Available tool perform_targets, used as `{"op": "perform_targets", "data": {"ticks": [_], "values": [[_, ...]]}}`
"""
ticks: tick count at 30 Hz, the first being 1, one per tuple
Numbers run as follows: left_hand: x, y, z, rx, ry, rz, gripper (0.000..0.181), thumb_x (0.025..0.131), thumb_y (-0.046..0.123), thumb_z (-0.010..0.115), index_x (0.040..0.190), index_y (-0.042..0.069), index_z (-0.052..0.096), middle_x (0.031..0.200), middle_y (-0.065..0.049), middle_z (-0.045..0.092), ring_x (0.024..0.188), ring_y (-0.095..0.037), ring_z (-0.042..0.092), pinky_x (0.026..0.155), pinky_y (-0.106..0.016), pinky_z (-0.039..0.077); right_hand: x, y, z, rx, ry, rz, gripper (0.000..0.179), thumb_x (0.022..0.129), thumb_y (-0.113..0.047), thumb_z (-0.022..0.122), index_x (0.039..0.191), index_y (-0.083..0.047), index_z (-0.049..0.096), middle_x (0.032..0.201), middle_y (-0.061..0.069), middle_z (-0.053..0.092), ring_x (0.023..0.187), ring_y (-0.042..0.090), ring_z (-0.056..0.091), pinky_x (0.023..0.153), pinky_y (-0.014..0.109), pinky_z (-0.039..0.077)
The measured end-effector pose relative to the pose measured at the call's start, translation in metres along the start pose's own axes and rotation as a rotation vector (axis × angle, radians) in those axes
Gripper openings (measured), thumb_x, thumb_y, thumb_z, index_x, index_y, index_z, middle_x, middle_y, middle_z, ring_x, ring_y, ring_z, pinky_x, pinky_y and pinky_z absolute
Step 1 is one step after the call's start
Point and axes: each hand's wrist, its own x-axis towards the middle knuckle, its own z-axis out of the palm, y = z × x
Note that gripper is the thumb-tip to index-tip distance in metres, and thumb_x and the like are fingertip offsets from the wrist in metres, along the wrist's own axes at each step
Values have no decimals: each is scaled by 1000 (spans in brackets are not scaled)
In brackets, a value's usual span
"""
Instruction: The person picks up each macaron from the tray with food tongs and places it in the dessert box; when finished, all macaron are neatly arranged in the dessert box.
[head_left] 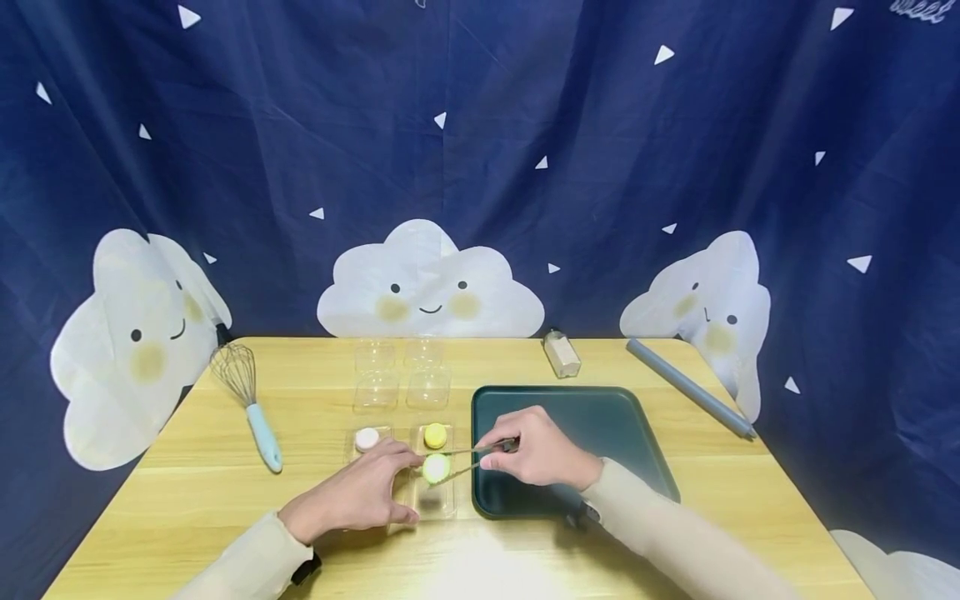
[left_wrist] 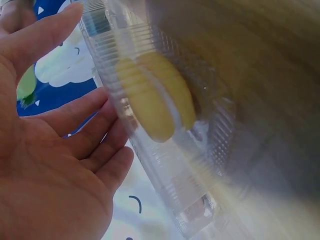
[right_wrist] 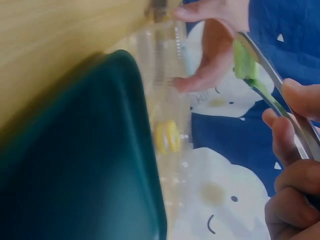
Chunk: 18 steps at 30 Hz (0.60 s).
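Note:
My right hand (head_left: 536,450) grips metal tongs (right_wrist: 300,131), whose tips pinch a light green macaron (right_wrist: 244,61). In the head view that macaron is above the front part of a clear plastic box (head_left: 438,507). Behind it in the same box sits a yellow macaron (head_left: 435,435), which stands on edge. My left hand (head_left: 367,487) is at the box's left side, fingers spread and fingertips right at the wall in the left wrist view. A pale pink macaron (head_left: 367,438) lies in a second clear box, partly hidden behind my left hand.
A dark green tray (head_left: 577,400) lies right of the boxes, under my right forearm. Clear plastic lids (head_left: 376,392) stand behind. A whisk (head_left: 262,437) is at the left; a small carton-like block (head_left: 562,354) and a grey rod (head_left: 690,388) lie back right.

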Motion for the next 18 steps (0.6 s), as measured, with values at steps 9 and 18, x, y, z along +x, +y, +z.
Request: {"op": "perform_targets", "data": {"ticks": [9,18], "values": [[0,0,0,11,5,6,72,70,42,90,128,6,67,131,-8,64,123,-25,56,108,-52,51,-3,5,15,-108,-132,3,9,83,-16,83,92,-14,82,77,-11,71,58,-9,46,53,3,37],[0,0,0,20,2,4,72,70,42,90,128,6,67,131,-7,64,123,-24,56,107,-51,51,0,5,24,-233,-182,6,8,86,-23,81,90,-17,82,79,-9,73,61,-9,48,54,2,34]]}}
